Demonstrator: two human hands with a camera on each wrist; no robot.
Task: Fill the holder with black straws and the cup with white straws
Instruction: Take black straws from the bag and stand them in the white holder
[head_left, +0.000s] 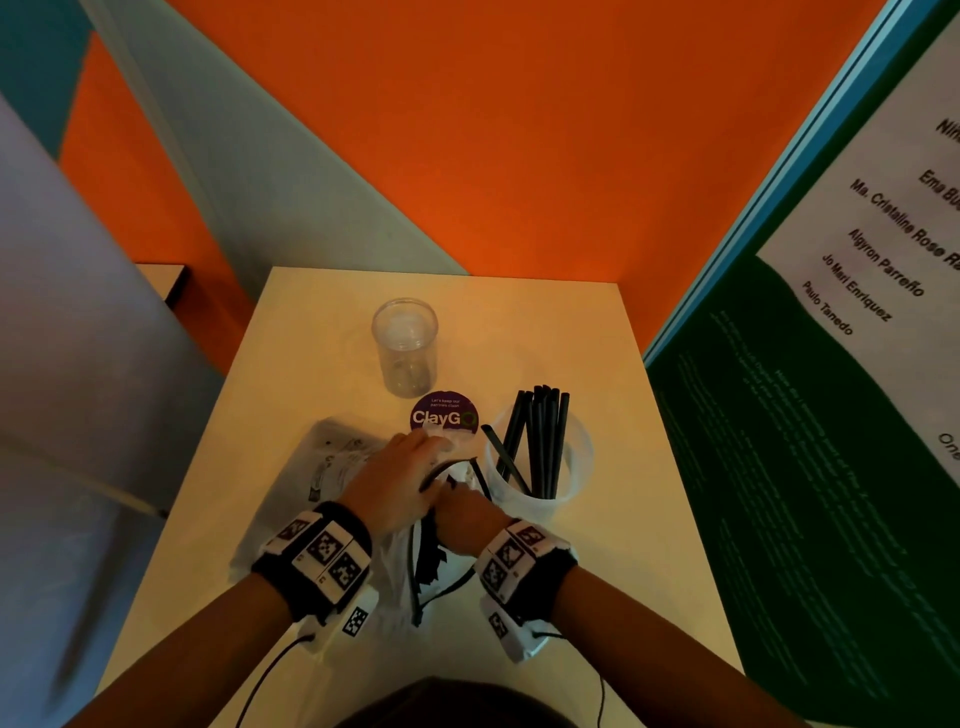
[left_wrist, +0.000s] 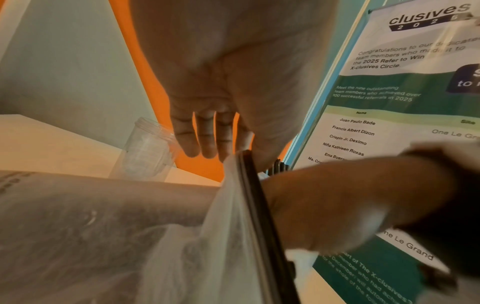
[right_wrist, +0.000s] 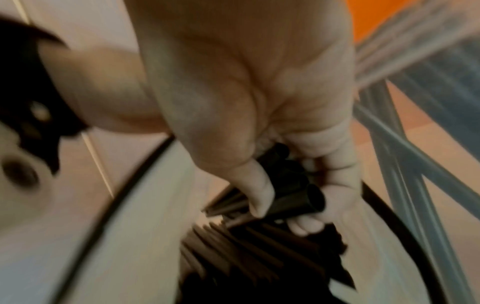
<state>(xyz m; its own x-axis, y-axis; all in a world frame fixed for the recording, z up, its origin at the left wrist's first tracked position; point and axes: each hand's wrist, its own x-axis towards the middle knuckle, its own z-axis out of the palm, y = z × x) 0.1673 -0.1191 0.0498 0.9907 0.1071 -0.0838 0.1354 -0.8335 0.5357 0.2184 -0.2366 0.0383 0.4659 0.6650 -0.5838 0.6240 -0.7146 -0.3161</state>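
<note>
A white translucent holder (head_left: 579, 467) at the right of the table has several black straws (head_left: 545, 431) standing in it. The clear cup (head_left: 405, 343) (left_wrist: 145, 150) stands behind it and is empty. A white bag (head_left: 395, 561) (left_wrist: 221, 236) with a dark rim lies open in front of me, with black straws (right_wrist: 246, 246) inside. My left hand (head_left: 405, 467) (left_wrist: 207, 144) holds the bag's rim up between thumb and forefinger. My right hand (head_left: 462, 514) (right_wrist: 280, 209) is inside the bag and grips a bunch of black straws (right_wrist: 298, 201).
A clear plastic packet (head_left: 332, 457) (left_wrist: 78, 205) lies under my left hand, on the left; its contents are unclear. A purple round sticker (head_left: 444, 413) sits between cup and holder. A green and white poster (head_left: 831, 364) stands along the table's right edge, and orange wall lies behind.
</note>
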